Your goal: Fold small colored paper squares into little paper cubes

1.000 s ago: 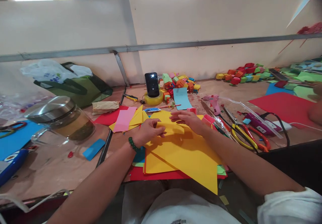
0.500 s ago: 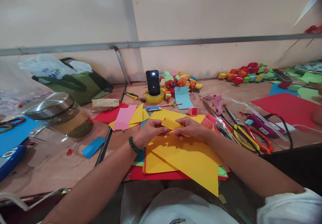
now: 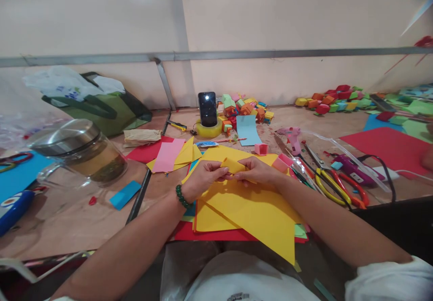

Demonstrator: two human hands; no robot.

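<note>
**A:** What's at the left of the frame?

**B:** A squat glass jar (image 3: 76, 154) with a brushed metal lid, smooth and round, stands on the worn tabletop (image 3: 84, 229). A flat blue strip (image 3: 125, 194) lies just to its right.

**A:** And the hands?

**B:** They're at the centre of the frame. The left hand (image 3: 203, 177) and right hand (image 3: 259, 171) meet fingertip to fingertip. Each pinches one end of a small folded yellow piece (image 3: 233, 165), lifted just above the big yellow sheets (image 3: 250, 211).

**A:** What might go wrong?

**B:** The card looks smooth and stiff, so I'd judge that one sliding pinch could set the crease askew. Pulling from both ends might split the fold. The sheets are loose and pointed, and one triangular corner overhangs the near edge, so a forearm could drag them off.

**A:** Further right?

**B:** Scissors (image 3: 333, 186) with yellow and red plastic handles lie near the right forearm. A pink glue gun (image 3: 293, 138) sits above them, and a matte red sheet (image 3: 389, 145) lies at the right edge.
</note>
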